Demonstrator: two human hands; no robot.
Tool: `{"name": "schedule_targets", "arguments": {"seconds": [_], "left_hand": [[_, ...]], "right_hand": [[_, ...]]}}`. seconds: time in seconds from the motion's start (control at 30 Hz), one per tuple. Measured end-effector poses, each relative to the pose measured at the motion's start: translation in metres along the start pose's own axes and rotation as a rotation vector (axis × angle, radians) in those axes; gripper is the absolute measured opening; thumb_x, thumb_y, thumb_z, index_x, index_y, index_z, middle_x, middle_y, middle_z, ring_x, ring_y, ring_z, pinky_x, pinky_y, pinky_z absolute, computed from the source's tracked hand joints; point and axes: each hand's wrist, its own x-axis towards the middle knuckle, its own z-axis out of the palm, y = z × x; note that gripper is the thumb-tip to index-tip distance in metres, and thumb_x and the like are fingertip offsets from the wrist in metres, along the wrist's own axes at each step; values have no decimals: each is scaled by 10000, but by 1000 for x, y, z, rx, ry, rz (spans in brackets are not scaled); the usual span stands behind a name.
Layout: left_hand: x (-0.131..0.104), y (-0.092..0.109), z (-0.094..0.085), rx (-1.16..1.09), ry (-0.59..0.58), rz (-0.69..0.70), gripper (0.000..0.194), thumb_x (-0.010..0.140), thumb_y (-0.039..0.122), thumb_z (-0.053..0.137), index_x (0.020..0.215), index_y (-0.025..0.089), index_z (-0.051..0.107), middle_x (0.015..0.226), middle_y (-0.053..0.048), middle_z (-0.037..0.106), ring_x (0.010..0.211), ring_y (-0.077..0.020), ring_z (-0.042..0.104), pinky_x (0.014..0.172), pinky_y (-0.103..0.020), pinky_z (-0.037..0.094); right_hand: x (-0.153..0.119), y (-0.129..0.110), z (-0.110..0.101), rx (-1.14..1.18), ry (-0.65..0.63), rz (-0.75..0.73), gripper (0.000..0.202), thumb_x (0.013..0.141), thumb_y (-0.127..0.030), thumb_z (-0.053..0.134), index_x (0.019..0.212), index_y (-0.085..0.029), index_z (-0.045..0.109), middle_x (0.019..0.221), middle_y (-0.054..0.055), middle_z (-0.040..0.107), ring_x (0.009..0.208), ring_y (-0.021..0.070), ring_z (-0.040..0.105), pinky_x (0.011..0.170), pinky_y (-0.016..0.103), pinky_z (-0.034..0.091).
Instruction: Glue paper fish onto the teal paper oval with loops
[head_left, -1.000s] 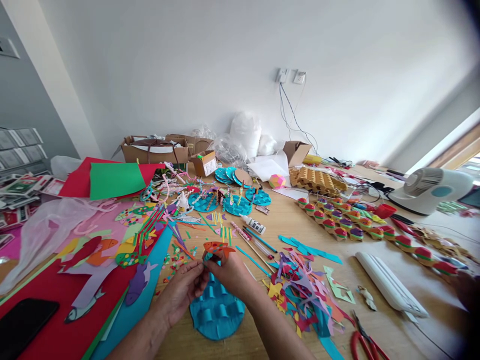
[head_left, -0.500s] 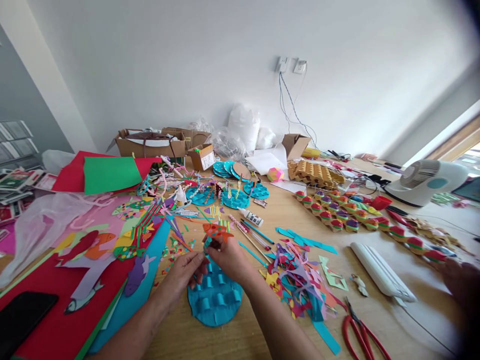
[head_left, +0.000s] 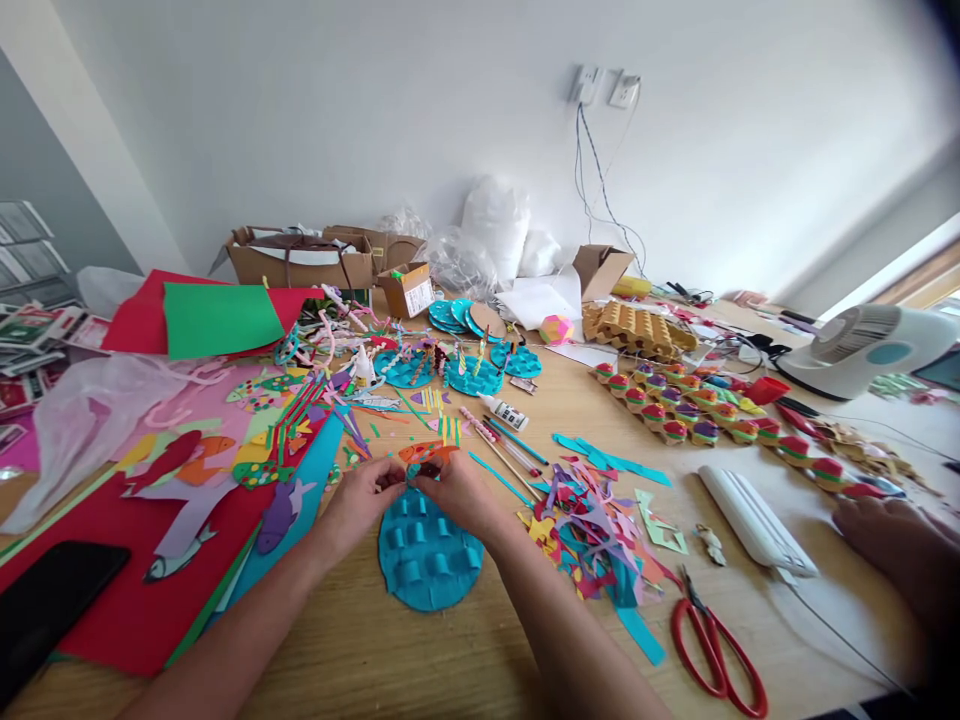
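Observation:
An orange paper fish (head_left: 426,453) with small spots stands up between my two hands, above the far edge of a round blue disc (head_left: 431,560). The disc lies on the table and carries rows of curled blue paper loops. My right hand (head_left: 459,492) is closed in a pinch at the base of the fish. Close beside it, my left hand (head_left: 373,492) is also pinched, with the fingertips near a small blue piece under the fish. My fingers hide what exactly the left one grips.
Paper scraps (head_left: 592,530) and red-handled scissors (head_left: 716,640) lie to the right, near a white power strip (head_left: 757,520). A glue bottle (head_left: 504,411) and pencils lie beyond the disc. Coloured sheets (head_left: 97,590) and a phone (head_left: 67,600) are left. Another person's hand (head_left: 892,545) rests at far right.
My left hand has shifted up and left, its fingers now level with the right hand's at the fish's base. The view has tilted slightly, and the other person's hand shows more fully.

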Motion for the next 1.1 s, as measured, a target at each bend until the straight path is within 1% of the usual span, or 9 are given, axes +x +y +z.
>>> {"name": "schedule_targets", "arguments": {"seconds": [0.17, 0.27, 0.4, 0.5, 0.6, 0.8, 0.9, 1.0, 1.1], "left_hand": [[1, -9, 2, 82, -48, -31, 65, 670, 200, 537, 663, 164, 590, 640, 9, 579, 628, -158, 544, 564, -242, 406], [2, -6, 2, 140, -60, -54, 56, 669, 172, 535, 627, 166, 572, 596, 26, 539, 596, -145, 517, 545, -232, 376], [4, -1, 2, 199, -70, -55, 32, 657, 141, 551, 651, 164, 572, 623, 24, 528, 603, -140, 503, 550, -228, 359], [6, -1, 5, 234, -77, -34, 83, 638, 96, 555, 597, 166, 535, 607, 29, 500, 611, -139, 490, 553, -223, 345], [8, -3, 9, 263, -84, -14, 139, 633, 69, 545, 554, 170, 489, 591, 34, 475, 600, -133, 476, 538, -218, 330], [9, -4, 13, 327, -97, 24, 141, 638, 60, 527, 574, 176, 480, 592, 36, 461, 595, -139, 463, 534, -228, 315], [9, -4, 12, 356, -104, 45, 130, 637, 65, 527, 587, 178, 487, 611, 30, 472, 612, -144, 470, 546, -233, 317], [10, -5, 12, 383, -106, 52, 137, 637, 53, 511, 592, 181, 491, 617, 30, 478, 617, -145, 476, 544, -233, 309], [11, -6, 13, 405, -112, 54, 151, 637, 33, 502, 607, 181, 507, 625, 25, 494, 629, -151, 491, 550, -235, 308]], "right_hand": [[-1, 7, 9, -68, -18, 44, 127, 691, -95, 545, 693, -175, 644, 628, -35, 607, 595, 96, 516, 548, 175, 362], [0, 7, 11, -133, -25, 112, 106, 676, -94, 561, 673, -160, 645, 596, -31, 588, 562, 95, 496, 519, 182, 337], [1, 7, 11, -188, -10, 159, 104, 671, -105, 573, 656, -167, 656, 591, -30, 589, 558, 94, 496, 513, 182, 327], [1, 9, 10, -209, 1, 168, 112, 664, -106, 581, 686, -167, 673, 642, -15, 620, 586, 103, 512, 528, 188, 336], [2, 12, 12, -235, 4, 185, 115, 660, -110, 587, 692, -160, 685, 637, -5, 628, 608, 117, 525, 544, 198, 340], [2, 15, 12, -296, -2, 237, 100, 670, -159, 612, 709, -179, 702, 642, 3, 628, 633, 136, 537, 558, 214, 348], [1, 14, 7, -318, -16, 233, 119, 677, -176, 631, 768, -187, 708, 711, 20, 649, 685, 150, 554, 597, 225, 369], [-1, 13, 1, -331, -17, 179, 185, 677, -190, 660, 858, -184, 697, 831, 43, 667, 790, 169, 564, 676, 237, 388], [-2, 12, -1, -330, -11, 109, 181, 678, -208, 681, 849, -149, 691, 842, 66, 666, 801, 178, 562, 684, 247, 389]]}}
